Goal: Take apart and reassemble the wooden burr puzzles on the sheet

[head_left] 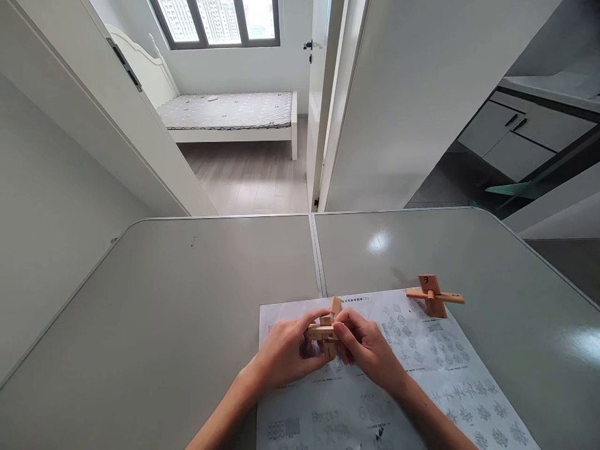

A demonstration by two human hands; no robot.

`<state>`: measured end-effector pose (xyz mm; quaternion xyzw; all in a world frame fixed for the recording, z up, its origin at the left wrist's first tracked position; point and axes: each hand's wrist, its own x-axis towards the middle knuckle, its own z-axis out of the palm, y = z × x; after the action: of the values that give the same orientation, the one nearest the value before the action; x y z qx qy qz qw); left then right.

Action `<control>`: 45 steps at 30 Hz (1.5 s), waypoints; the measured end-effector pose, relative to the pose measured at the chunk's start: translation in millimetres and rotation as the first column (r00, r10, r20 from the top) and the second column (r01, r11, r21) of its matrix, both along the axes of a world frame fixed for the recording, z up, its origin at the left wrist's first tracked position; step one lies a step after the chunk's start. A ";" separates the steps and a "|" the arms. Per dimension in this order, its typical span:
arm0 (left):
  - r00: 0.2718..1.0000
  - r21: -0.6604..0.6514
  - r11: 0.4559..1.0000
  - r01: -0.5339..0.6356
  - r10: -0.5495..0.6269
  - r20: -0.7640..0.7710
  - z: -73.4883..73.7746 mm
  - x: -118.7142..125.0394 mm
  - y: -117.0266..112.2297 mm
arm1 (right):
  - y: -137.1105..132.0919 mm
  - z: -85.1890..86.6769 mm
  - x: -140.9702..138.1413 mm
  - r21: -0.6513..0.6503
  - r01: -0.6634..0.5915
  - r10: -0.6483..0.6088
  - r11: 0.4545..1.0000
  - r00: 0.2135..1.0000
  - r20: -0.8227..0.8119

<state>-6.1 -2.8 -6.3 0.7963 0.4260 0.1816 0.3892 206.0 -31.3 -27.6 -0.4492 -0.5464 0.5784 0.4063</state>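
Between my two hands is a light wooden interlocking puzzle (323, 333), made of several notched bars that cross one another. My left hand (287, 350) grips it from the left, with the thumb low and a finger over the top. From the right, my right hand (365, 347) pinches its near side with thumb and fingers. Part of the puzzle is hidden behind the fingers. Below the hands lies a printed instruction sheet (398, 406) with many small diagrams. A darker orange-brown wooden puzzle (431, 295) of crossed flat pieces stands at the sheet's upper right.
The grey table (164, 325) has a seam (317, 250) down its middle and a rounded far edge. Beyond it, a doorway with an open white door (321, 94) shows a bed (229, 111) under a window. White cabinets (525, 134) stand at the far right.
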 end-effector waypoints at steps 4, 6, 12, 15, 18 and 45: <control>1.000 -0.024 1.000 -0.005 0.005 0.006 2.3 -0.9 0.6 | -0.1 2.8 0.0 -0.001 0.000 0.000 1.000 1.000 0.008; 1.000 -0.045 0.999 -0.019 0.019 0.012 3.4 -1.5 0.8 | -0.3 3.1 -0.2 -0.001 0.006 -0.006 1.000 1.000 0.018; 1.000 0.030 0.999 -0.020 0.020 -0.005 3.2 0.0 0.7 | 1.2 3.3 -1.6 -0.009 0.005 -0.004 1.000 1.000 0.031; 1.000 0.041 0.999 -0.007 0.007 0.000 2.4 0.5 0.9 | 2.0 3.3 -2.6 -0.006 0.009 -0.009 1.000 1.000 0.021; 1.000 0.007 1.000 0.000 -0.001 0.018 3.5 -0.7 0.9 | 2.1 3.2 -3.4 -0.004 0.006 -0.006 1.000 1.000 0.009; 0.991 -0.115 0.991 -0.069 0.081 0.105 0.6 -8.8 -1.4 | -0.8 -1.8 2.2 0.009 -0.079 0.079 0.997 0.997 -0.010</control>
<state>-14.9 -4.2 -5.7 0.7455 0.4433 0.2157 0.4485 208.2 -32.1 -29.3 -0.4227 -0.5641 0.5938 0.3879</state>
